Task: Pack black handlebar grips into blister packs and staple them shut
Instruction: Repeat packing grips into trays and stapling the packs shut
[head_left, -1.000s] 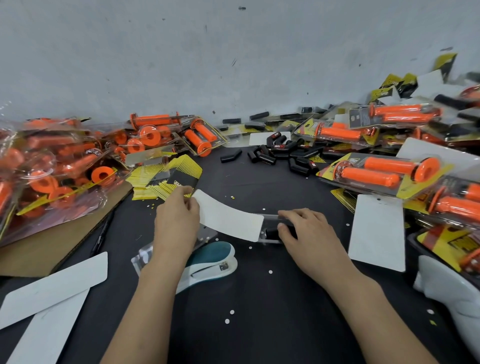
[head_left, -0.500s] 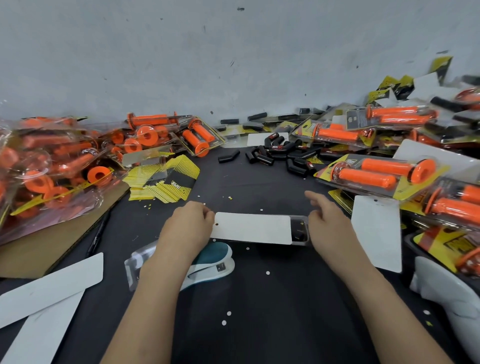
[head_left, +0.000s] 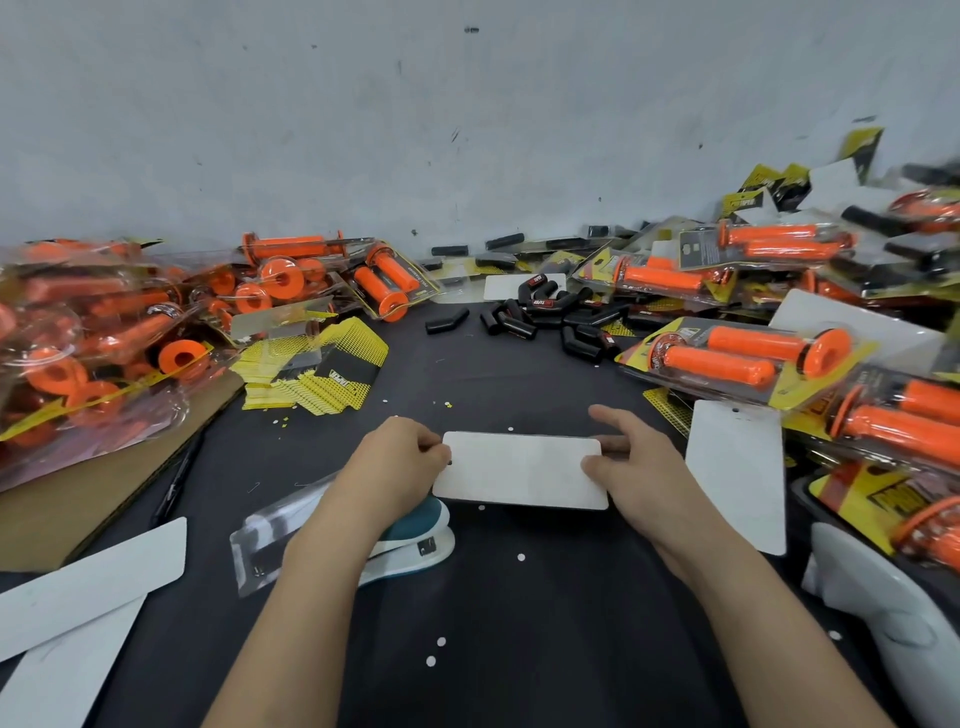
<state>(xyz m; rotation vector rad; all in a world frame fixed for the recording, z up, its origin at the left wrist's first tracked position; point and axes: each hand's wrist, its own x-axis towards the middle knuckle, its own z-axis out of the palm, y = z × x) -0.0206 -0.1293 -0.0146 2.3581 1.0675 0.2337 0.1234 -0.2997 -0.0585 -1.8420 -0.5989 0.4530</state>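
Blister pack (head_left: 519, 470), shown with its white backing card uppermost, held low over the dark bench (head_left: 519, 649) just beyond and to the right of the stapler (head_left: 415, 540). What lay under the card was hidden, so it could not be told whether the pack had been loaded.

The left end of the pack was pinched by the curled fingers of the left hand (head_left: 400, 462), whose wrist was positioned directly over the stapler. The right end was grasped between the thumb and fingers of the right hand (head_left: 636, 470), with the index finger extended. Each grip was thus closed on the pack.

No staple could be seen on the card, and the stapler was held by neither hand. This pack was therefore judged to be at the closing stage, with stapling not yet done.

Loose black handlebar grips (head_left: 540, 317) were heaped well beyond the stapler, towards the wall (head_left: 467, 130), from which it was judged that many units were left to pack. A clear blister shell (head_left: 280, 530) was seen just left of the stapler. Blank white cards were seen further left (head_left: 88, 571) and well to its right (head_left: 737, 467). Printed yellow-and-black cards (head_left: 311, 374) were stacked beyond the stapler, to the left. Orange packs were piled far left (head_left: 104, 338) and far right (head_left: 748, 358) of the stapler. No finished pack of black grips could be identified with certainty.
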